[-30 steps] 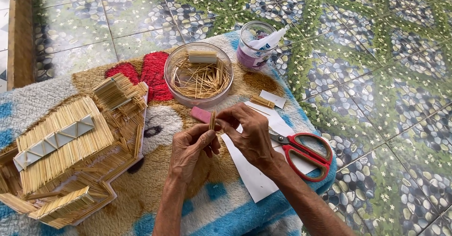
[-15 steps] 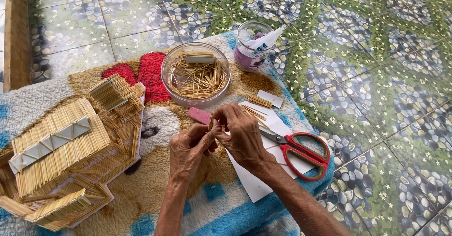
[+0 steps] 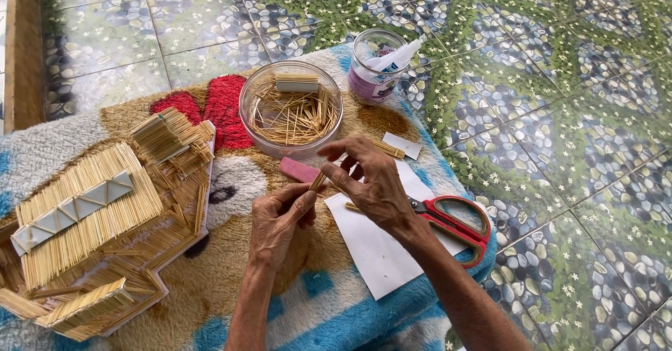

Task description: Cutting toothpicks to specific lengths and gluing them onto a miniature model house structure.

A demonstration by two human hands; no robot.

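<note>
We find the toothpick house point(image 3: 105, 232) largely built left of the clear bowl point(image 3: 290, 109) of loose sticks, while the left hand point(image 3: 278, 218) and right hand point(image 3: 371, 183), just below that bowl, both pinch a small stick bundle point(image 3: 318, 181) not yet attached.

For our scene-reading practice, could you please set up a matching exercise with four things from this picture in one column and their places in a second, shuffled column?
Things:
1. scissors
2. toothpicks
3. model house
4. pink eraser

Places:
A. at the left of the blanket
B. on the white paper, under the right hand
C. loose inside the clear bowl
D. on the blanket just in front of the bowl, above the left hand

Pairs: 1-B, 2-C, 3-A, 4-D
</note>
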